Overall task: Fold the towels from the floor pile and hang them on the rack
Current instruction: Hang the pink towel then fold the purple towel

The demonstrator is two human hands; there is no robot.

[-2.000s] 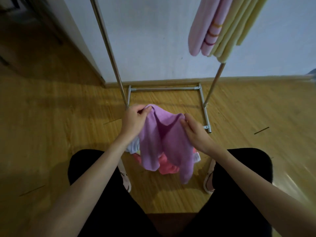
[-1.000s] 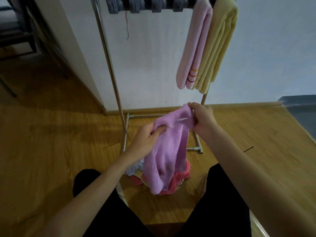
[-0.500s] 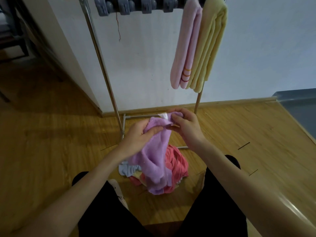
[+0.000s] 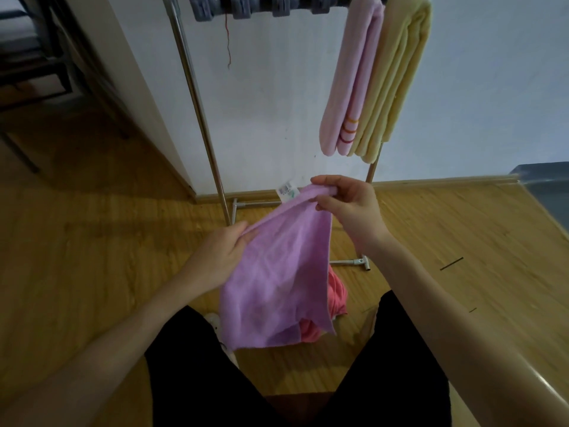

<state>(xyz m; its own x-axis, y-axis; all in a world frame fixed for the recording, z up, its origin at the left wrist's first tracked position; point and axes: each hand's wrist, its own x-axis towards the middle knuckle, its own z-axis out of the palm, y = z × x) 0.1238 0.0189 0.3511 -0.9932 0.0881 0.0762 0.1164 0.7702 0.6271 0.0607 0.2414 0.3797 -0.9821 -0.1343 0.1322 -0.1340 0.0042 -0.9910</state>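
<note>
While the purple towel (image 4: 277, 272) hangs spread between both hands, we see its top edge running on a slant, low at the left hand (image 4: 215, 257) and high at the right hand (image 4: 348, 204). Left fingers pinch the near corner; right fingers pinch the far corner by the white label (image 4: 288, 192). Its body drops straight down over the floor pile (image 4: 334, 297), where a coral towel shows, perhaps more beneath. Up on the rack (image 4: 197, 97), a pink towel (image 4: 351, 78) and a yellow towel (image 4: 397, 78) hang folded. We judge the fold comes next: corners brought together, the right hand sitting nearer the rack.
</note>
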